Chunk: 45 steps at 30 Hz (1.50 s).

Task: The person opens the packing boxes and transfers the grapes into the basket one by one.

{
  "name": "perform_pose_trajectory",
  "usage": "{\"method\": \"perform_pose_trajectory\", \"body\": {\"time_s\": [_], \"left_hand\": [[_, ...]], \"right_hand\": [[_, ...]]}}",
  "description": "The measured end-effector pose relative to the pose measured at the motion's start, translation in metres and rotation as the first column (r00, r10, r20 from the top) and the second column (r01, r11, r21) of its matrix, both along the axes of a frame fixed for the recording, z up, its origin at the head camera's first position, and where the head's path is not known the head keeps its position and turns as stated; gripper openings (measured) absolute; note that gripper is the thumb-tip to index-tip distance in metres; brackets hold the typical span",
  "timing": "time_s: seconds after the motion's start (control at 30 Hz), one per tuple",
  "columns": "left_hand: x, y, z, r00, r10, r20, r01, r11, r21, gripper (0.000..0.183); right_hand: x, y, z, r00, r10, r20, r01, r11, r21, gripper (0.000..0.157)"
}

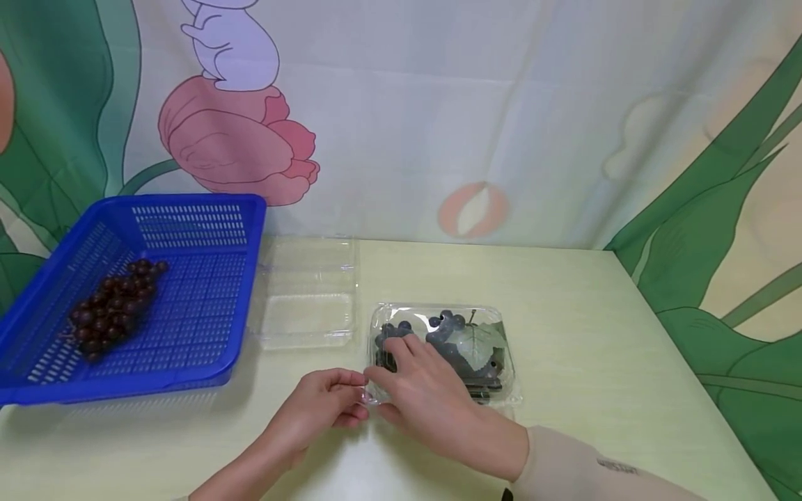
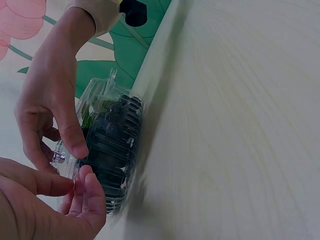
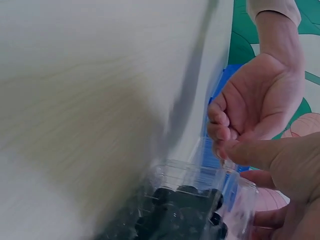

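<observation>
On the pale wood-grain tabletop (image 1: 595, 362), to the right of a blue slatted plastic basket (image 1: 200, 299) with a bunch of dark red grapes (image 1: 113, 306) inside, a clear plastic clamshell box (image 1: 510, 369), with lid lying over blue-black grapes (image 1: 447, 323) and a broad green leaf (image 1: 477, 344). Farther back, between basket and box, another clear plastic container (image 1: 310, 309), seemingly spread open.

At the near left corner of the box, left hand (image 1: 319, 407) with thumb and fingertips pinched on the thin edge. Right hand (image 1: 432, 400) arched over the same corner and grasping it, thumb low at the near side, other fingers bent onto the lid. Lid fastened or loose there: impossible to tell behind fingers and glare.

Step in hand, by the look of it: working that corner edge. Best done with pressure on the stiff rim, not on the soft middle above the fruit. Line up both layers before squeezing; brace from below with the thumb. Go gently, with thin plastic likely to flex or crack, and check for grape skins or leaf tip caught at the seam.
</observation>
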<state>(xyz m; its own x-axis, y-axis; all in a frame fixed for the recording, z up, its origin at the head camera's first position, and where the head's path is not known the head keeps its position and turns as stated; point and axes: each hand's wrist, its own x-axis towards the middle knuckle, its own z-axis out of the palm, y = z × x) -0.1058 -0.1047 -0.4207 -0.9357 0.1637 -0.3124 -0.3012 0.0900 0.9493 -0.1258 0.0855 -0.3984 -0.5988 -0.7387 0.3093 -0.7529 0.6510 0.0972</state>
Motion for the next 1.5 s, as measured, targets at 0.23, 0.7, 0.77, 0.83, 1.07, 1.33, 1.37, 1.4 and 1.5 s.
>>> {"method": "perform_pose_trajectory", "body": {"time_s": [0.23,0.7,0.77,0.83,1.07,1.33,1.37,1.4,1.5], "left_hand": [[-0.003,-0.004,-0.002,0.999,-0.042,0.017,0.041,0.998,0.045,0.028],[-0.011,-0.01,-0.007,0.974,-0.104,0.2,0.058,0.973,0.226,0.034],[-0.012,-0.01,-0.008,0.971,-0.124,0.204,0.071,0.966,0.247,0.036],[-0.013,-0.011,-0.009,0.969,-0.134,0.207,0.078,0.962,0.26,0.036],[-0.015,-0.011,-0.011,0.955,-0.139,0.262,0.068,0.963,0.263,0.022],[-0.014,-0.012,-0.012,0.948,-0.159,0.277,0.074,0.953,0.294,0.02],[-0.013,-0.011,-0.012,0.945,-0.162,0.284,0.072,0.95,0.305,0.019],[-0.013,-0.011,-0.012,0.941,-0.171,0.291,0.073,0.945,0.319,0.018],[-0.013,-0.012,-0.014,0.934,-0.193,0.302,0.079,0.932,0.353,0.013]], "right_hand": [[-0.002,-0.004,-0.004,1.0,-0.017,-0.009,0.017,1.0,-0.025,0.03],[-0.001,0.0,-0.003,0.998,-0.004,-0.059,0.001,0.998,-0.059,0.02],[0.001,-0.001,-0.003,0.997,0.0,-0.082,-0.005,0.998,-0.059,0.016],[0.002,-0.001,-0.003,0.994,0.005,-0.113,-0.011,0.999,-0.047,0.014],[0.004,-0.002,-0.006,0.987,0.032,-0.155,-0.032,0.999,-0.002,0.012],[0.006,-0.002,-0.006,0.986,0.038,-0.161,-0.035,0.999,0.026,0.014],[0.006,-0.002,-0.006,0.986,0.039,-0.164,-0.035,0.999,0.028,0.013],[0.006,-0.002,-0.006,0.985,0.039,-0.166,-0.035,0.999,0.027,0.012],[0.006,-0.002,-0.007,0.983,0.043,-0.179,-0.038,0.999,0.033,0.01]]}}
